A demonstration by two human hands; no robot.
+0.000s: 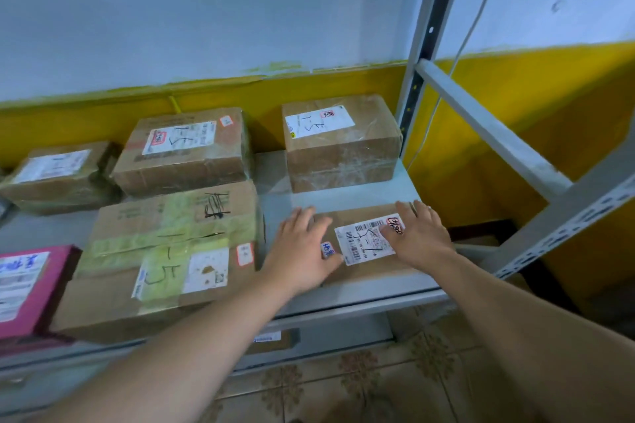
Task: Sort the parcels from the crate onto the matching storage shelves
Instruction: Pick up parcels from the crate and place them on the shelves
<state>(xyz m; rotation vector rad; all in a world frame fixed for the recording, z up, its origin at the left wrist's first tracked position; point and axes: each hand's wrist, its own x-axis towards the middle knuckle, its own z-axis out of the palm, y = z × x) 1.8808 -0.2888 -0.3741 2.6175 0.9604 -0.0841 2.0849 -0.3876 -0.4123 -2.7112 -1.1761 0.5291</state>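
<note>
flat on the parcel (364,244), left hand (302,251), right hand (421,239)

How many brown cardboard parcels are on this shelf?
5: far-left parcel, back-middle parcel, back-right parcel, large green-taped parcel in front, flat parcel under left hand and right hand. A lower parcel peeks beneath.

Wall (206,10): white above, yellow below, with a ragged paint edge where the colours meet.
Cable (481,5): thin, white, hanging down the wall at right.
Floor tiles (378,388): beige with brown floral pattern.
</note>
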